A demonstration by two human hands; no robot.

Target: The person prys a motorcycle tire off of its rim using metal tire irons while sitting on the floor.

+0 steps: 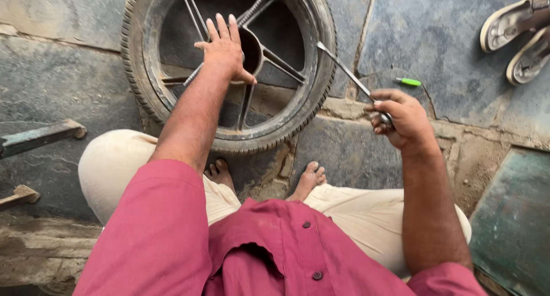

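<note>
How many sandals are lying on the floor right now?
2: both at the top right, one sandal above, the other sandal just below it, side by side. More may lie outside the view.

Left hand [224, 48] on wheel [229, 67]; right hand [401, 115] grips lever [349, 75].

lying flat on stone floor: black-tyred spoked wheel [229, 67], dusty, hub upward. slim metal tyre lever [349, 78], slanted, tip wedged at tyre's right rim.
</note>
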